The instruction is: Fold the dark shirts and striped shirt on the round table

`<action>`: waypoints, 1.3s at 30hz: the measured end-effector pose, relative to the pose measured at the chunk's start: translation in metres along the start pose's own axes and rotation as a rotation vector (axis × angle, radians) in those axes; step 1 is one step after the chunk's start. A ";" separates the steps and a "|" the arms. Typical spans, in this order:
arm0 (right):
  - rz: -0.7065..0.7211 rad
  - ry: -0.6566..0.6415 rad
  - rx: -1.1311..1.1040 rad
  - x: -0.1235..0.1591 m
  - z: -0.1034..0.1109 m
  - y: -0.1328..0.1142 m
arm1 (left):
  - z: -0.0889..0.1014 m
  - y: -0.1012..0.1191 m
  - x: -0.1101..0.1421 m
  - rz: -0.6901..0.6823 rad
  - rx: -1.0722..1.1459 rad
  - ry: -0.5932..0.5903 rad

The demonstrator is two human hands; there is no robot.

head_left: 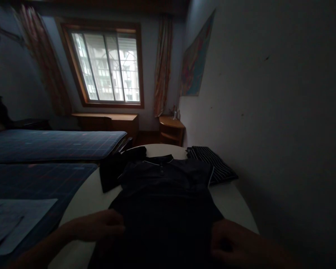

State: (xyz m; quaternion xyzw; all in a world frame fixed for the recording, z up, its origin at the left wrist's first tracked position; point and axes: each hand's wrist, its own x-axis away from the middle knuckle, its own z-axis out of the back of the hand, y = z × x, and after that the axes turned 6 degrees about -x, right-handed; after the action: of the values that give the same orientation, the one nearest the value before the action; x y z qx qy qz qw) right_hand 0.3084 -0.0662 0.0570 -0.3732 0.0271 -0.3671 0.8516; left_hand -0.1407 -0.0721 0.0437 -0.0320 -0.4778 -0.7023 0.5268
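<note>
A dark polo shirt with a buttoned placket and thin pale trim lies on a round whitish table, its collar toward the far side. At its left edge, my left hand is closed with the fingers curled on the cloth. My right hand is closed on the opposite edge, low on the right. The lower part of the shirt between my hands is very dark, so its hem cannot be made out.
A folded black striped garment sits at the table's far right, and a black cloth at the far left. Left of the table is a bed with plaid covering and papers. A wall runs along the right.
</note>
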 end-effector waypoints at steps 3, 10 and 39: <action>-0.015 0.019 0.045 -0.009 -0.002 -0.012 | -0.013 0.007 -0.014 -0.138 -0.212 0.302; 0.022 0.085 0.097 -0.020 -0.012 -0.009 | -0.042 0.011 -0.024 -0.449 -0.571 0.296; 0.267 0.006 0.176 -0.047 -0.033 -0.007 | -0.023 0.024 -0.041 -0.064 -0.677 0.534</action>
State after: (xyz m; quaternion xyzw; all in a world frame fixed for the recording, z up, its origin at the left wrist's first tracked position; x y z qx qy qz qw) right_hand 0.2596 -0.0598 0.0267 -0.2891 0.0470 -0.2527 0.9222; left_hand -0.0938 -0.0589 0.0239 -0.0053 -0.0682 -0.8190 0.5697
